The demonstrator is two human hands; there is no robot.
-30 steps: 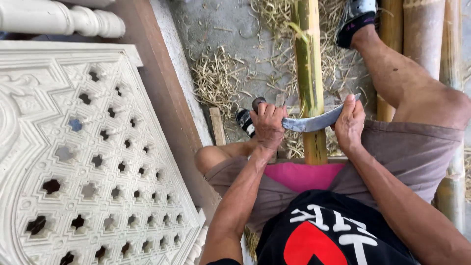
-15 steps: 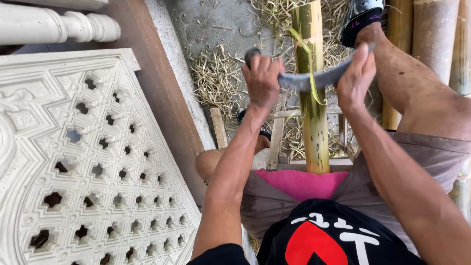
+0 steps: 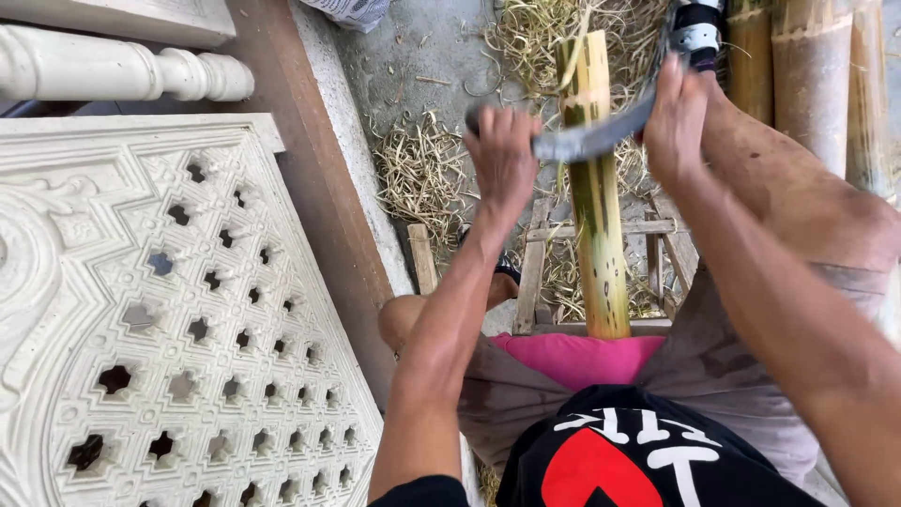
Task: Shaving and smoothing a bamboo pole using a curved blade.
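Left hand fisted tight around one end of a curved grey blade. Right hand clamped on the other end, fingers wrapped over it. Blade spans between the two hands and lies across the upper part of a green-yellow bamboo pole, touching its face. Pole runs from the person's lap, where its near end meets a pink cloth, outward over a low wooden frame. Dry straw-like shavings cover the concrete ground around the pole. Right leg stretches out beside the pole, foot in a dark sandal at the top edge. More bamboo stems lie to the right of that leg. To the left: brown wooden beam, then a white carved lattice panel and a white turned baluster.
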